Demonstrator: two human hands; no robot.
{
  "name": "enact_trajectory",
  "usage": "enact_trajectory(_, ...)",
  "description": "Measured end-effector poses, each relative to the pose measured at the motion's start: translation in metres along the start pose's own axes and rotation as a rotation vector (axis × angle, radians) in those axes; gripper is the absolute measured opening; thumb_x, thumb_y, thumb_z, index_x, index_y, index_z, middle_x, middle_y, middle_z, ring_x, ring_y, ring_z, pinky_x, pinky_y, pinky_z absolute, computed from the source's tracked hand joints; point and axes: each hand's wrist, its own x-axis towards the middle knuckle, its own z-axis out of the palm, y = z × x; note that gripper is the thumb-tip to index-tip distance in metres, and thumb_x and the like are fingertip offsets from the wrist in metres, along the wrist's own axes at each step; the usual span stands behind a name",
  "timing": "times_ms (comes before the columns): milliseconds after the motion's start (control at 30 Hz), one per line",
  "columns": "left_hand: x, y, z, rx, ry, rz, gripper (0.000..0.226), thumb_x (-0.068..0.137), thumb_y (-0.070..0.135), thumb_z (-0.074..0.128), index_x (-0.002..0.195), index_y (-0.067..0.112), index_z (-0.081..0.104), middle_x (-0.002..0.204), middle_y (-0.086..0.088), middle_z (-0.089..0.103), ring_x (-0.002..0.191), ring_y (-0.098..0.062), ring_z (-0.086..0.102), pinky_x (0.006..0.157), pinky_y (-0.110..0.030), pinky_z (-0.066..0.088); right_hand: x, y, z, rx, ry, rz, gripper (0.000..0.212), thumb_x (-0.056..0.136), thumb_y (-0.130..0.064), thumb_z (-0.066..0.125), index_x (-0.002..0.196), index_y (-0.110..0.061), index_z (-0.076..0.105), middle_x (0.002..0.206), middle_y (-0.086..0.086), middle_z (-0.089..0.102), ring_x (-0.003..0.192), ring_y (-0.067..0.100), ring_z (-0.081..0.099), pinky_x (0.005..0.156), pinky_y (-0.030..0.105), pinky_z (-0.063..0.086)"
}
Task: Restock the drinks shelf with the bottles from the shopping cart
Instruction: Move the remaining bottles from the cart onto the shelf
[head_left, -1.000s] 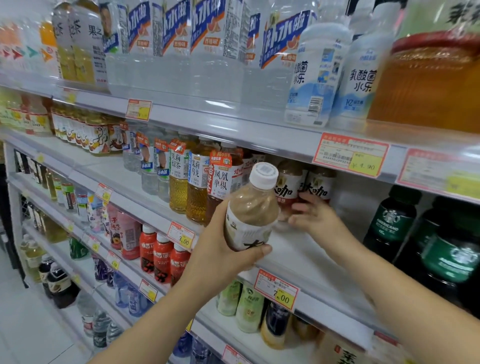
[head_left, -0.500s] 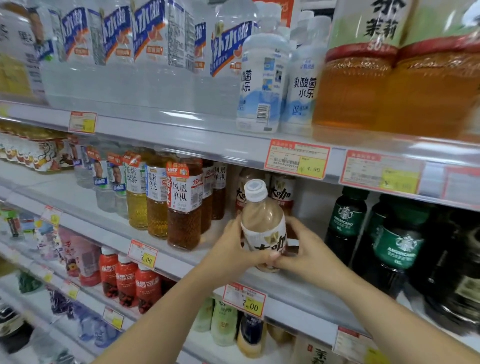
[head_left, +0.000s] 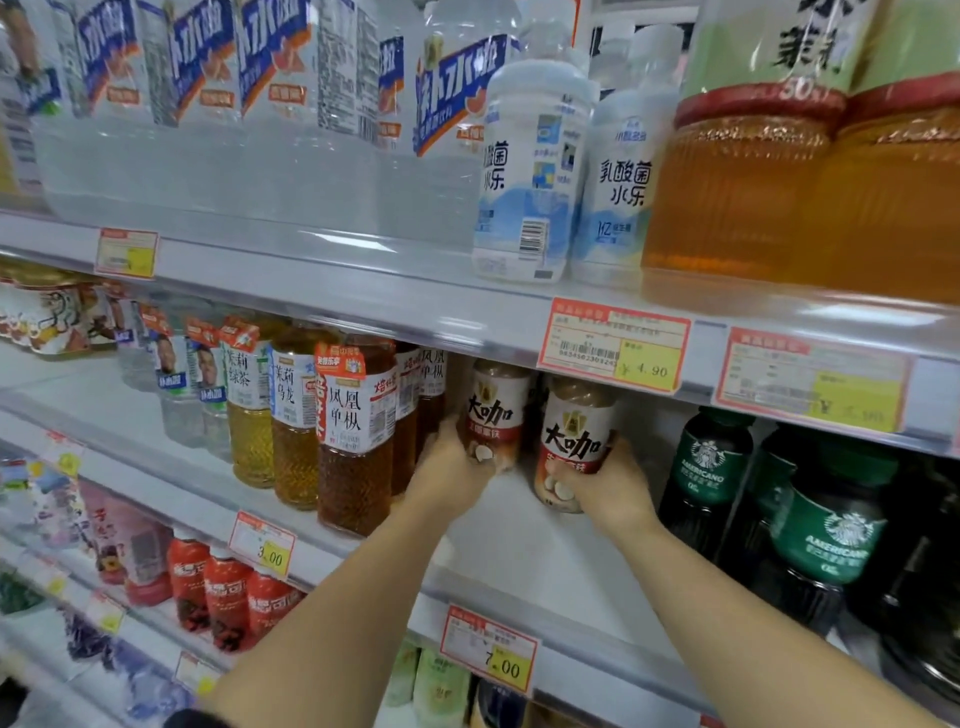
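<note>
Brown coffee drink fills two upright bottles on the shelf (head_left: 524, 551). Left grip (head_left: 453, 470) clasps the left bottle (head_left: 491, 410); right grip (head_left: 612, 488) clasps the right bottle (head_left: 575, 441).

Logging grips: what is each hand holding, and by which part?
The left hand grips one coffee bottle by its lower body; right hand grips the second coffee bottle likewise.

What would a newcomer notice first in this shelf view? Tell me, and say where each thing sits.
Two bare hands meet at the centre of the middle shelf: the left hand grips the left coffee bottle, and the right hand grips the right coffee bottle beside it. Big amber tea bottles glow on the top shelf at upper right, and dark Americano bottles stand right of the hands.
</note>
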Motion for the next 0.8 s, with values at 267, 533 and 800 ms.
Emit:
enact_trajectory(267,0.031,0.01,0.022,0.003,0.114,-0.053,0.073,0.078,0.021,0.07,0.139,0.015,0.03,0.128,-0.015,0.054,0.114,-0.034,0.055,0.092,-0.036,0.047,0.013,-0.004,0.021,0.031,0.043,-0.014,0.064,0.066,-0.03,0.081,0.114,-0.012,0.041,0.11,0.006,0.064,0.088,0.017,0.058,0.07,0.024,0.04)
enact_trajectory(533,0.033,0.008,0.026,0.041,0.141,-0.05,0.077,0.078,0.026,0.071,0.14,0.013,0.027,0.133,-0.018,0.042,0.117,-0.035,0.05,0.092,-0.037,0.044,0.016,-0.003,0.029,0.047,0.052,-0.003,0.068,0.066,-0.031,0.081,0.118,-0.014,0.041,0.116,0.004,0.062,0.104,0.024,0.06,0.074,0.026,0.043)
enact_trajectory(800,0.018,0.005,0.015,-0.006,0.044,0.061,0.069,0.073,0.026,0.074,0.131,0.014,0.039,0.126,-0.012,0.053,0.114,-0.03,0.055,0.095,-0.045,0.047,0.004,-0.016,0.016,0.021,-0.015,0.0,0.077,0.062,-0.029,0.084,0.124,-0.011,0.042,0.122,0.007,0.061,0.111,0.024,0.058,0.083,0.027,0.045)
